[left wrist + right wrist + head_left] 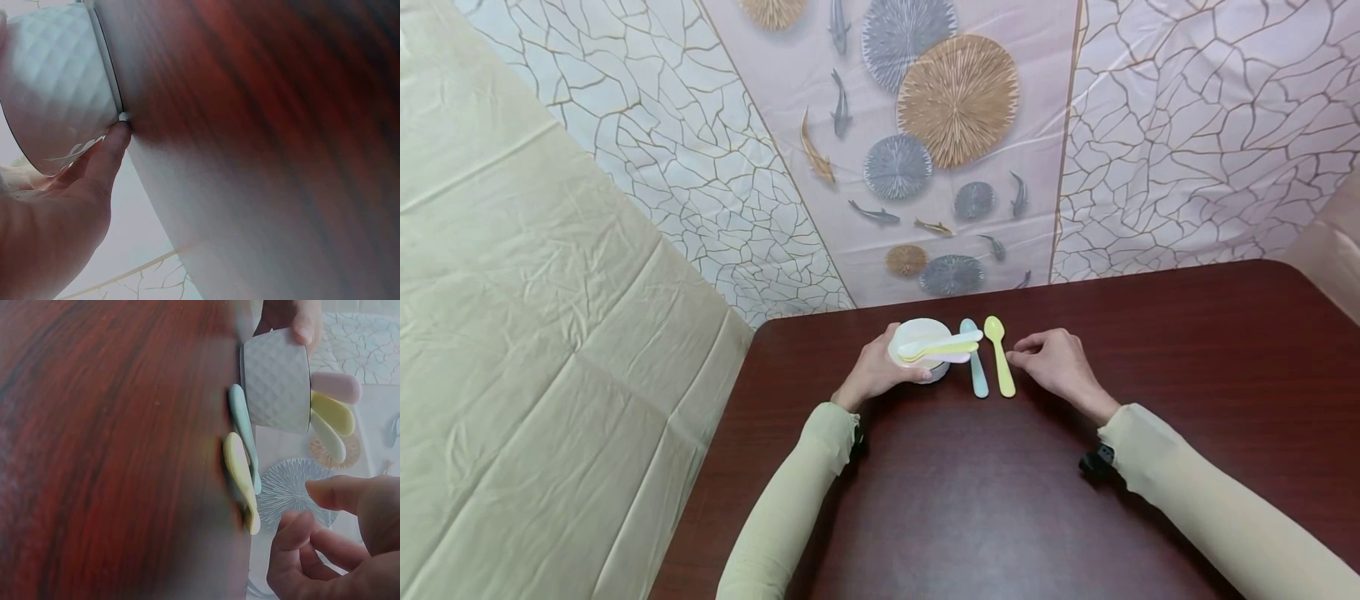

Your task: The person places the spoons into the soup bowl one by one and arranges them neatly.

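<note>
My left hand point(877, 367) grips a white bowl point(275, 381) with a diamond-patterned wall, its thumb at the near side. Inside the bowl lean a white spoon point(949, 339), a yellow spoon point(334, 415) and a pale pink spoon point(337, 386), handles sticking out to the right over the rim. On the table, right of the bowl, lie a light blue spoon point(979, 379) and another yellow spoon point(1003, 367), side by side. Just right of that yellow spoon is my right hand point(1060, 367), fingers loosely bent, thumb apart from them, holding nothing.
A dark red-brown table point(940, 500) with wood grain lies under everything. Its far edge meets a patterned wall covering point(955, 100). Pale creased fabric point(550, 375) hangs along the left side. A dark device point(1097, 462) sits on the right wrist.
</note>
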